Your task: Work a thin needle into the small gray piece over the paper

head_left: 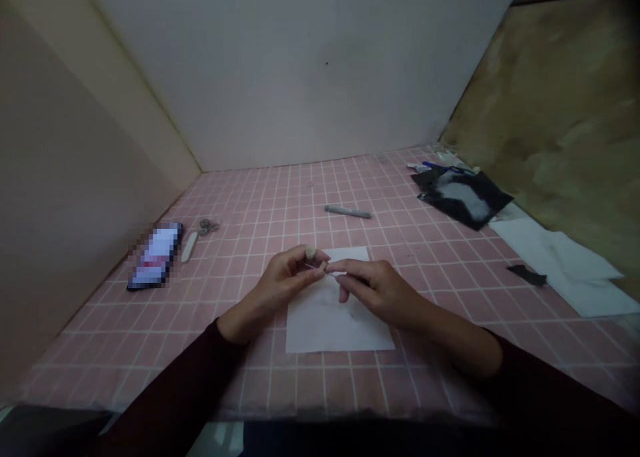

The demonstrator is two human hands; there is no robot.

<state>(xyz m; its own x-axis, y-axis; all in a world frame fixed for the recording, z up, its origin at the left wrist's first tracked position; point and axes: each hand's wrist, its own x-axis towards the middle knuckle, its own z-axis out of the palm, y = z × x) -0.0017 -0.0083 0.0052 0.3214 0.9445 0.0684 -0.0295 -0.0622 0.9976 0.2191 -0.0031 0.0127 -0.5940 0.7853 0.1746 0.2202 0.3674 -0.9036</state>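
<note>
Above a white sheet of paper (325, 320), my left hand (287, 273) is closed, pinching a small tan piece (324, 267) between thumb and fingers. A pale, roundish patch (311, 252) shows at one of its fingers; I cannot tell what it is. My right hand (383, 287) comes in from the right, its fingers closed on a thin metal tool (331, 274). The tool lies against or beside the tan piece, and the fingers hide much of both. Both hands almost touch at the fingertips.
A grey stick-like thing (347, 211) lies beyond the paper. To the left are a phone (156, 257), a white strip (189, 247) and small scissors (207, 227). On the right lie a black sheet with whitish dust (443, 207), white papers (565, 270) and a dark scrap (527, 275).
</note>
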